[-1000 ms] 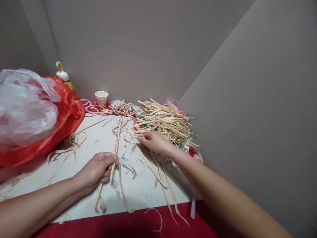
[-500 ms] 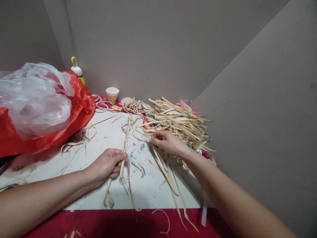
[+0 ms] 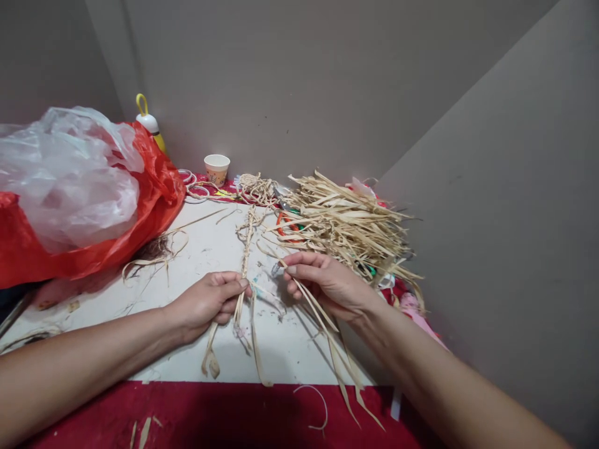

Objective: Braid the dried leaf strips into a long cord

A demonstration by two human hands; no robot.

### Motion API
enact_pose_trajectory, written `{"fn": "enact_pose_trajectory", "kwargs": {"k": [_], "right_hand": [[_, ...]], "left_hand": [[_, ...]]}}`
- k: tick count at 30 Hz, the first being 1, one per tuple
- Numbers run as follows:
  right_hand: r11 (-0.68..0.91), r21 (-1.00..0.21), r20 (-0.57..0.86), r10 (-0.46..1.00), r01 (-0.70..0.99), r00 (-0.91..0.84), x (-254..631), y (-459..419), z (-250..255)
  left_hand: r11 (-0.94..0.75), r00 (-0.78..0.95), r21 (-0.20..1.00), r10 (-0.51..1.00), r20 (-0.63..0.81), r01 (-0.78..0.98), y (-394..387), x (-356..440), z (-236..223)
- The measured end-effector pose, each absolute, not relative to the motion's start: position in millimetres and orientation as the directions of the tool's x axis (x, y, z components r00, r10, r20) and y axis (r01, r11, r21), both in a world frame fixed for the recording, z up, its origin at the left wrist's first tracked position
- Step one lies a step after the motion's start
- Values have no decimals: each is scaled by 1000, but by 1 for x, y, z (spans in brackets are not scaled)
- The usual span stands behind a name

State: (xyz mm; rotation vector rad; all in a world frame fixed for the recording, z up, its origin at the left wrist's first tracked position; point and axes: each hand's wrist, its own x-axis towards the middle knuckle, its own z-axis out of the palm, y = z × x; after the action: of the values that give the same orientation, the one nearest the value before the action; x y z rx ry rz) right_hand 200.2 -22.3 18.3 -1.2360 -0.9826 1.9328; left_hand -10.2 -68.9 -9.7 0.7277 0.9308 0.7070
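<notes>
- Braided straw cord point(image 3: 248, 249) lies along the white board point(image 3: 201, 255); the left hand point(image 3: 206, 305), fingers pinched on its near end, could let it unravel by slackening.
- Right hand point(image 3: 330, 285) fingers clamp straw strips point(image 3: 322, 313); trailing tails could tangle.

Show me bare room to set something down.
Mostly bare white surface: between the braid and the loose fibres by the red bag; also between the strands hanging below the left hand and the strips in the right hand. Crowded: the back, with cup and string, and the right, under the straw pile.
</notes>
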Motion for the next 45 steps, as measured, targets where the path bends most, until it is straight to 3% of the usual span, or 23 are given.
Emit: {"fn": "enact_pose_trajectory", "kwargs": {"k": [11, 45], "right_hand": [[-405, -914, -369, 859, -29, -356, 188, -48, 14], [-288, -945, -321, 909, 154, -268, 169, -61, 3]], "left_hand": [[598, 487, 772, 751, -446, -215, -67, -12, -9], [544, 365, 829, 804, -469, -132, -69, -7, -6]]}}
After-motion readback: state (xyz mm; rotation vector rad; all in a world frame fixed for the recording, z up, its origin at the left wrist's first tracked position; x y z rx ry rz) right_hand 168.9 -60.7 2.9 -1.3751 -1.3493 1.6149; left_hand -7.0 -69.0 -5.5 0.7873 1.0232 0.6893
